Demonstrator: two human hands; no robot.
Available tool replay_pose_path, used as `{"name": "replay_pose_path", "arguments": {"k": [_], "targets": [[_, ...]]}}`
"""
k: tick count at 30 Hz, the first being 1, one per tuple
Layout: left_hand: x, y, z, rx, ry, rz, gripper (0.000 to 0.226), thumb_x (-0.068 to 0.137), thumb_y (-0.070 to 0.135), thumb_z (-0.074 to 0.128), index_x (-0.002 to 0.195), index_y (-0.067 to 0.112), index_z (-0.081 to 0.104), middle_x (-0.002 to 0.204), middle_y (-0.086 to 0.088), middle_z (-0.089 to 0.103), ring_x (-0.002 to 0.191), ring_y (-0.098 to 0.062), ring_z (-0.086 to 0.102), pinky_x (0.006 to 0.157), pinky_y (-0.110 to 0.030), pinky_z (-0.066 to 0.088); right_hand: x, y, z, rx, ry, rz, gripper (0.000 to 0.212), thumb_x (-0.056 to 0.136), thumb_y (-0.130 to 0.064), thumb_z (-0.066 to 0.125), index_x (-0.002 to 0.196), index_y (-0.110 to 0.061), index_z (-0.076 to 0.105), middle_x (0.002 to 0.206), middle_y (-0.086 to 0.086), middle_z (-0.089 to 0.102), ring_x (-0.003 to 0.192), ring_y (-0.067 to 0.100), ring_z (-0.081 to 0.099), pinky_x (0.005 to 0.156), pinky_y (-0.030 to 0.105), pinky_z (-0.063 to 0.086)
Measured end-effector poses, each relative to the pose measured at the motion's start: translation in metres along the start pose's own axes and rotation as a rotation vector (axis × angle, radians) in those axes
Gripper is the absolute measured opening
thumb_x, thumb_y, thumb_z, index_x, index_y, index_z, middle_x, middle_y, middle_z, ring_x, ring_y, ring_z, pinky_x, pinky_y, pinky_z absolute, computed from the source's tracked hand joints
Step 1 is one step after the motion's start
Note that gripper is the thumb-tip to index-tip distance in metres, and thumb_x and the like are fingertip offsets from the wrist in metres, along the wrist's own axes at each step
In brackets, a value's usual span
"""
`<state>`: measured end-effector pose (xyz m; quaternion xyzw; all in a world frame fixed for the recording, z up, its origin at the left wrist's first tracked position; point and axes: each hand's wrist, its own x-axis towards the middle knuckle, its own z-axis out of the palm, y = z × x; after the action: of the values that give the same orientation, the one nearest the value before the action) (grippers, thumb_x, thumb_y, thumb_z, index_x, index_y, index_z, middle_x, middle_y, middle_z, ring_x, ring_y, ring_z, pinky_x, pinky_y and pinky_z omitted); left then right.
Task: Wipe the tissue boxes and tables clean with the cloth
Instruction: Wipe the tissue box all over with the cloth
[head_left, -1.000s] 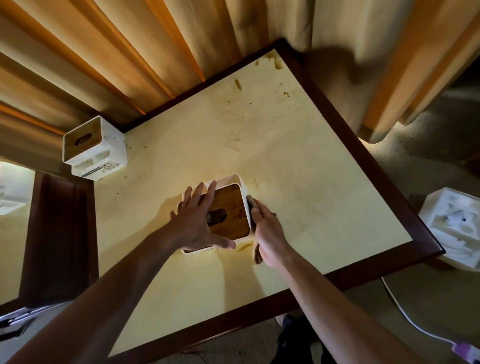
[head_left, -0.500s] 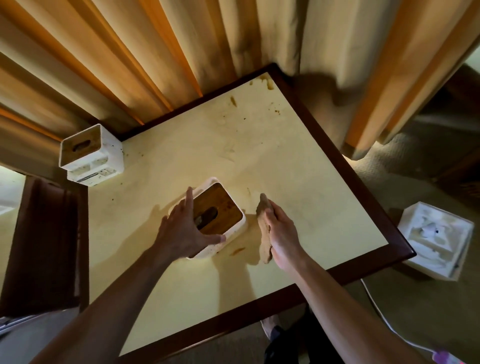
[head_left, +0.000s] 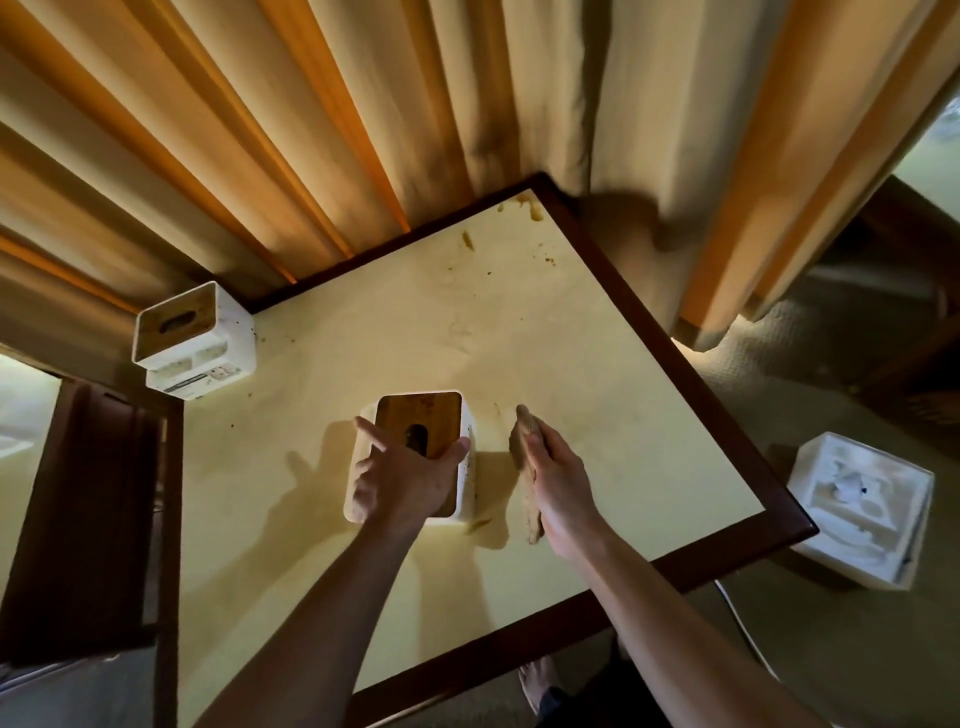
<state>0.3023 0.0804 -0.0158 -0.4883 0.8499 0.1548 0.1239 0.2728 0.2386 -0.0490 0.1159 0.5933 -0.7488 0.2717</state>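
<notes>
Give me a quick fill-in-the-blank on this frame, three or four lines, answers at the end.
1. The left hand grips the tissue box by its wooden ____.
2. The right hand holds the ____ against the table.
3. A second tissue box stands at the table's far-____ corner.
4. Brown stains sit near the corner next to the ____.

Missing words: top; cloth; left; curtain

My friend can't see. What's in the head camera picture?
A left hand holds a white tissue box with a wooden top on a stained yellow table, while the right hand holds a brown cloth beside it. Another tissue box sits at the table's far corner.
</notes>
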Motion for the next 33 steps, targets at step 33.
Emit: {"name": "replay_pose_path", "arguments": {"k": [33], "targets": [[0.02,0.004,-0.023,0.052,-0.215,0.037,0.139,0.064,0.098,0.04,0.149,0.015,-0.032,0.157,-0.018,0.036,0.139,-0.04,0.04,0.111,-0.053,0.034,0.009,-0.001,0.008,-0.067,-0.016,-0.008,0.035,0.105,-0.017,0.04,0.137,-0.023,0.054,0.116,-0.019,0.06,0.1,-0.015,0.053,0.087,0.007,0.044]]}}
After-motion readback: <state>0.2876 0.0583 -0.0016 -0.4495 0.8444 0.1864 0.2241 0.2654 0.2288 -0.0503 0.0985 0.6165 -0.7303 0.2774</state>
